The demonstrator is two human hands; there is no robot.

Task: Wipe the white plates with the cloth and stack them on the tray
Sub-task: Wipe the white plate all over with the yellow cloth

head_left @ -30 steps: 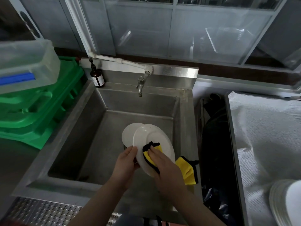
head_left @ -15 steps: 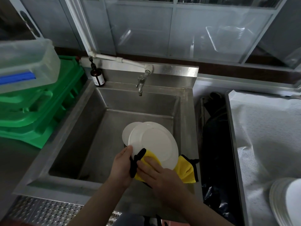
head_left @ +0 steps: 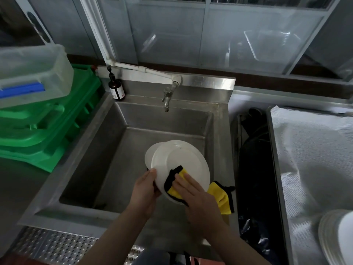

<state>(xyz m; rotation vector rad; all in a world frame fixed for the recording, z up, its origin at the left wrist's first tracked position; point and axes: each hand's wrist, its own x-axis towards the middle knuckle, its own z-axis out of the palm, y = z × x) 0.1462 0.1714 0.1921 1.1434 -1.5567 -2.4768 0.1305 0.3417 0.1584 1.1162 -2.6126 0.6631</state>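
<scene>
Head view: round white ceramic plate [head_left: 183, 161] held tilted over the stainless steel sink basin [head_left: 107, 150], near its right wall. Left hand [head_left: 146, 190] grips the plate's left rim, thumb on the face, fingers curled behind and hidden. Right hand [head_left: 194, 196] presses a yellow microfibre cloth with black edging [head_left: 174, 183] flat against the lower part of the plate; fingers are extended and lying on the cloth, not clenched. The loose end of the cloth hangs past the plate's lower right edge, over the sink's right rim.

A second white plate [head_left: 149, 156] peeks out behind and left of the held one; how it is supported cannot be told.

Metal tap [head_left: 167, 97] on a white pipe sits at the back of the sink, above and apart from the plates. Brown pump bottle with a white label [head_left: 116, 88] stands at the back left corner of the sink ledge. Left of the sink: stacked green plastic crates [head_left: 44, 121] with a clear plastic tub [head_left: 32, 73] on top. Right of the sink: a dark gap with black bag material [head_left: 254, 169], then a steel tray lined with white cloth [head_left: 309, 159]. A stack of white plates [head_left: 336, 234] sits at the tray's near right corner, partly cut off by the frame edge, well apart from the hands.
</scene>
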